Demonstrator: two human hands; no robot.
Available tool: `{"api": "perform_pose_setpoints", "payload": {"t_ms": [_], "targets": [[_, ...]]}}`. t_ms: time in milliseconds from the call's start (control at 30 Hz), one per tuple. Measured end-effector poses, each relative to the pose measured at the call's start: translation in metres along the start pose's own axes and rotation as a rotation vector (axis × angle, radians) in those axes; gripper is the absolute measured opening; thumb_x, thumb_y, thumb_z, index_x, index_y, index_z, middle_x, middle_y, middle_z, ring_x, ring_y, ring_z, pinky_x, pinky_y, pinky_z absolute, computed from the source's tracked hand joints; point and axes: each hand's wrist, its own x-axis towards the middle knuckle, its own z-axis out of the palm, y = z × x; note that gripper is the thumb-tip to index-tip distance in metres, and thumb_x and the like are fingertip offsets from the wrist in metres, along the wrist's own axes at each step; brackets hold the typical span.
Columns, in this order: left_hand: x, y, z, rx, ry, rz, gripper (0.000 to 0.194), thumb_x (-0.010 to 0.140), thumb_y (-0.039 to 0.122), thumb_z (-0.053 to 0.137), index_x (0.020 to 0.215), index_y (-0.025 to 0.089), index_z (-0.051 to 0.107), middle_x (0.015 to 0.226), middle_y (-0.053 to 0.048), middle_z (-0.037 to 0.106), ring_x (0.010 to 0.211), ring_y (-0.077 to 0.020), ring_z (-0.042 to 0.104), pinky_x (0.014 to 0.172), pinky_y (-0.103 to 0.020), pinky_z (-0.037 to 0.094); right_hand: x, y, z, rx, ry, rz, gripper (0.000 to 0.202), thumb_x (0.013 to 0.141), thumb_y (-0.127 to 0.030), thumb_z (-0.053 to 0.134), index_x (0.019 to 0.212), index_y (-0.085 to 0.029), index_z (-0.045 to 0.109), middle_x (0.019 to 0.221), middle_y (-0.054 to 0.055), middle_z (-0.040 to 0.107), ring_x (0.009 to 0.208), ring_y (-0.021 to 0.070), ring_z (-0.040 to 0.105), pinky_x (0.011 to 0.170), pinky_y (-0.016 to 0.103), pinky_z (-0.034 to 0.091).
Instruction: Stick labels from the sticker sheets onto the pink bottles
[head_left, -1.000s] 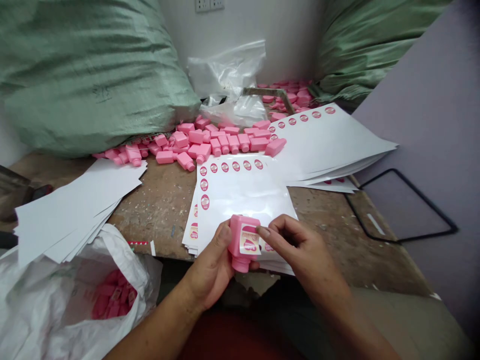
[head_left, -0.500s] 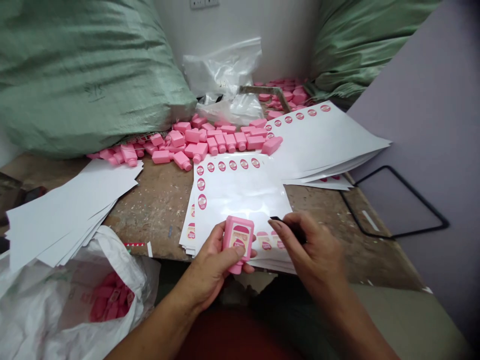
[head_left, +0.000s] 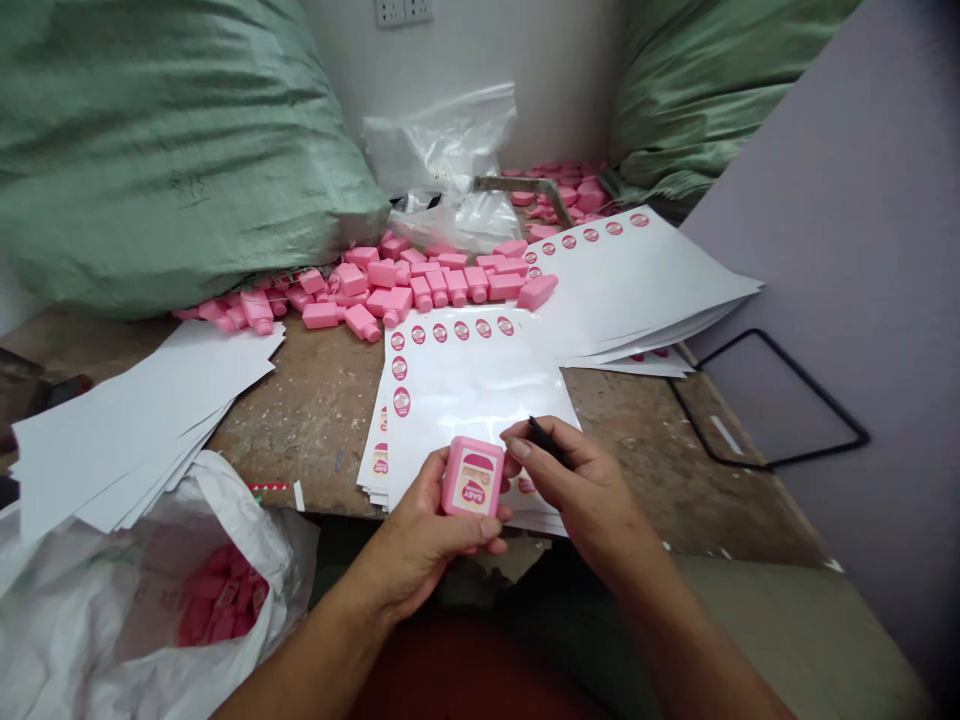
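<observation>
A small pink bottle (head_left: 473, 478) with a label on its front is held in my left hand (head_left: 427, 540), the thumb across its lower end. My right hand (head_left: 581, 480) is closed around a slim black tool (head_left: 549, 441), and its fingertips are at the right edge of the bottle. Beneath both hands lies a white sticker sheet (head_left: 472, 380) on a stack, with oval stickers along its top and left side. Larger labels on the sheet are partly covered by my right hand.
Many pink bottles (head_left: 382, 274) lie behind the sheets. More sheets (head_left: 645, 280) are at the right beside a black frame (head_left: 817, 385). Blank papers (head_left: 142, 420) and a white bag (head_left: 255, 540) of bottles are at the left. Green sacks (head_left: 172, 150) stand behind.
My right hand has moved left to the bottle, still with the black tool. The bottle has turned slightly in my left hand, and my thumb has slid down off the label.
</observation>
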Motion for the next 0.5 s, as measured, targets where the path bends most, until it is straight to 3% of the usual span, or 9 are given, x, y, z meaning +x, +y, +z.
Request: {"api": "perform_pose_setpoints", "payload": {"t_ms": [167,367,433,500], "targets": [[0.0,-0.004,-0.006,-0.003,0.021,0.022,0.056,0.065,0.012,0.075,0.116,0.022,0.055,0.105,-0.004,0.057,0.091,-0.0148,0.057,0.07,-0.024,0.051,-0.002,-0.003,0.005,0.026,-0.017,0.01,0.021,0.071,-0.038,0.072,0.079,-0.02,0.063,0.074,-0.001,0.063,0.071,0.0145,0.058,0.067,0.026,0.047],[-0.002,-0.002,-0.009,0.013,0.002,0.005,0.058,0.066,0.015,0.076,0.118,0.023,0.053,0.117,-0.008,0.058,0.096,-0.0167,0.059,0.073,-0.025,0.05,-0.002,0.003,0.005,0.048,-0.094,0.069,0.02,0.076,-0.036,0.066,0.089,-0.021,0.067,0.075,0.0,0.067,0.075,0.0163,0.062,0.074,0.03,0.048],[-0.014,0.005,-0.022,0.069,0.063,0.0,0.062,0.063,0.019,0.077,0.119,0.023,0.051,0.12,-0.01,0.058,0.099,-0.0193,0.06,0.074,-0.026,0.05,-0.002,0.006,0.005,0.015,-0.102,0.071,0.023,0.075,-0.038,0.067,0.091,-0.021,0.068,0.078,0.002,0.07,0.079,0.0182,0.064,0.078,0.032,0.048],[-0.039,0.016,-0.052,0.187,0.191,0.011,0.07,0.062,0.024,0.078,0.125,0.024,0.047,0.121,-0.011,0.059,0.101,-0.023,0.061,0.077,-0.03,0.05,0.0,0.008,0.001,-0.042,-0.069,0.086,0.028,0.072,-0.042,0.069,0.091,-0.021,0.069,0.08,0.005,0.072,0.08,0.02,0.065,0.075,0.032,0.05]]}}
